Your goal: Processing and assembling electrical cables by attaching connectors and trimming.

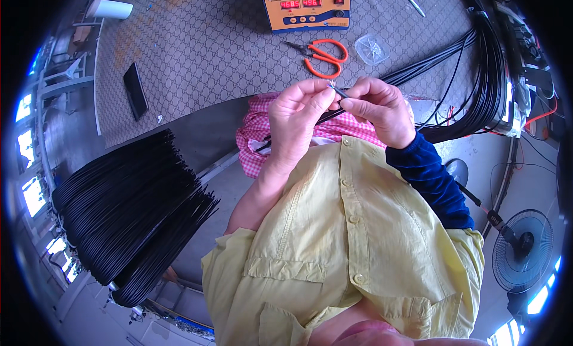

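Observation:
Close together over the table's near edge, my two hands work at the end of a black cable (340, 93). My left hand (296, 116) pinches the thin, light-coloured inner wires (332, 83) that stick out of the cable end. The black sheath just behind them is between the thumb and fingers of my right hand (381, 106). Just beyond my hands lie orange-handled scissors (326, 58), their blades pointing left. The cable appears to run on beneath my hands; its course there is partly hidden.
An orange and blue control box (307, 12) stands at the back, with a clear plastic dish (372, 49) nearer. A black phone (135, 92) lies left on the patterned table (209, 53). Black cables bundle at right (486, 77) and hang at left (131, 197). A fan (524, 244) stands lower right.

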{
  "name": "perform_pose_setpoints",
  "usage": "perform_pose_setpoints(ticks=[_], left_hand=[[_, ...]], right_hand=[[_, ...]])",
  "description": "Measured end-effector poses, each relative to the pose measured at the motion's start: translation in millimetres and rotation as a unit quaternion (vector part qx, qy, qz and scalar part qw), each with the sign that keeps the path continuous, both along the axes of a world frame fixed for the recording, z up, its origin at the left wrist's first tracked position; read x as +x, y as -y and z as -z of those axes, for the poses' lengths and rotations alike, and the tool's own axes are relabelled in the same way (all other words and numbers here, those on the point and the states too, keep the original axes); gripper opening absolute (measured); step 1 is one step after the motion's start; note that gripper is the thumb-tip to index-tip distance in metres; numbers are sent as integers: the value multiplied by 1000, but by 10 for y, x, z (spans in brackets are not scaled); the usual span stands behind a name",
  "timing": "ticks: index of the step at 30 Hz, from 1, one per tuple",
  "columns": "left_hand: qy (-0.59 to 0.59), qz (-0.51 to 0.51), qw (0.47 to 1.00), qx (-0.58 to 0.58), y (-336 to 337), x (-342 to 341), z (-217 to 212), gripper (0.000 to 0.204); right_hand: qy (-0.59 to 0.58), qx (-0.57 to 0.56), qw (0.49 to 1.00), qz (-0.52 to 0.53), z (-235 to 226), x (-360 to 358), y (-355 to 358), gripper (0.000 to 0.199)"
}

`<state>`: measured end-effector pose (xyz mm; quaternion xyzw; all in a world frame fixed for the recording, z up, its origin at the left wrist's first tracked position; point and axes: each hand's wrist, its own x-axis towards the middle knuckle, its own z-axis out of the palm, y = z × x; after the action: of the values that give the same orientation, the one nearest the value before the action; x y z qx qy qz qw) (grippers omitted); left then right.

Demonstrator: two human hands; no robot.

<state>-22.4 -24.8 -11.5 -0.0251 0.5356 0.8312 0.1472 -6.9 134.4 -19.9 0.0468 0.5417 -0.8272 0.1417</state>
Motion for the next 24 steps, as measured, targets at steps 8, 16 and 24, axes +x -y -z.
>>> perform_pose_setpoints(ticks=[8, 16, 24], left_hand=[[-62, -41, 997, -17, -61, -25, 7, 8], [91, -58, 968, 226, -229, 4, 139, 9], [115, -27, 964, 238, -233, -10, 177, 9]], right_hand=[[-30, 10, 999, 37, -24, 14, 65, 6], [41, -102, 992, 64, 92, 28, 131, 6], [46, -83, 994, 62, 132, 24, 120, 7]])
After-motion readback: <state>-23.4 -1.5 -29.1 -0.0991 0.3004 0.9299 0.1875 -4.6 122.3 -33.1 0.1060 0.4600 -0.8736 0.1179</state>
